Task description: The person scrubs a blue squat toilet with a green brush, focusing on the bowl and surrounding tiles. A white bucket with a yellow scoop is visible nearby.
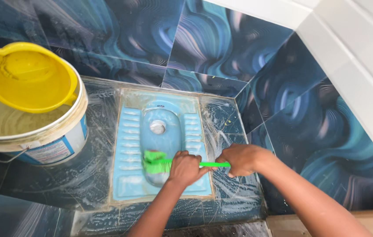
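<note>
Both hands closed round green scrub brush: left hand near bristle head, right hand at handle end. Bristles sit in rear bowl of blue squat toilet pan. Judgement: short firm strokes, bristles flat against the soapy ceramic, work best.

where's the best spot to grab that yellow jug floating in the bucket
Grip the yellow jug by the handle loop at its upper-left rim, coming from above on the far-left side of the white bucket. The jug sits open side up on the water, so its smooth round wall gives little purchase, while the handle sticks out past the rim. Both hands are on the green brush.
</note>
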